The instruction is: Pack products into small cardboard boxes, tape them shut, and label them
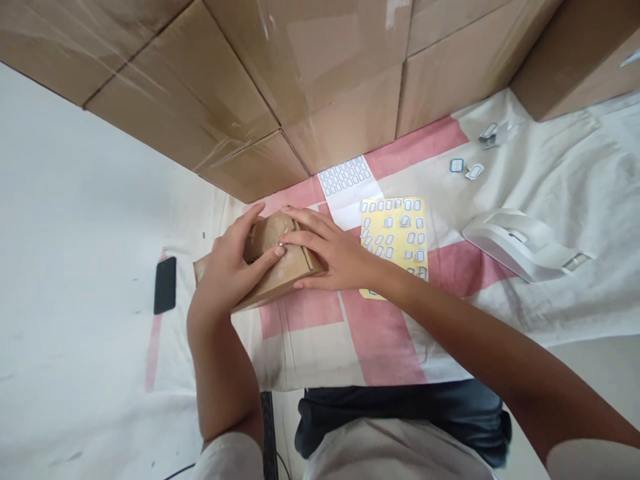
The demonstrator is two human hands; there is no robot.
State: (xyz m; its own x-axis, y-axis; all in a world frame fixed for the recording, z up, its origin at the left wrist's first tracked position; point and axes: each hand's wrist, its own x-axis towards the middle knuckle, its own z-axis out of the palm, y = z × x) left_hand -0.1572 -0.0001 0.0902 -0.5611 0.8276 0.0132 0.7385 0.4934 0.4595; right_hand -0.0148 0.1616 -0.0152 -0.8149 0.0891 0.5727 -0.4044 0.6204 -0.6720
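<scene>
A small brown cardboard box (pixel 273 283) lies on the cloth in front of me, held between both hands. My left hand (pixel 227 260) wraps over its left side, fingers at the far edge and thumb across the top. At the right end, my right hand (pixel 333 250) grips the box, with fingertips pressed on its top close to my left thumb. A tiny shiny spot shows by these fingertips; I cannot make out what it is. Just right of my right hand lies a yellow sheet (pixel 400 230) of blue-bordered labels, partly covered by my forearm.
Large taped cartons (pixel 345 113) stand along the back. A white sheet of labels (pixel 345 177) lies before them. To the right are a white plastic device (pixel 520 243) and loose labels (pixel 457 165). A black phone (pixel 165 285) lies left. The table has a pink-and-white cloth (pixel 377 347).
</scene>
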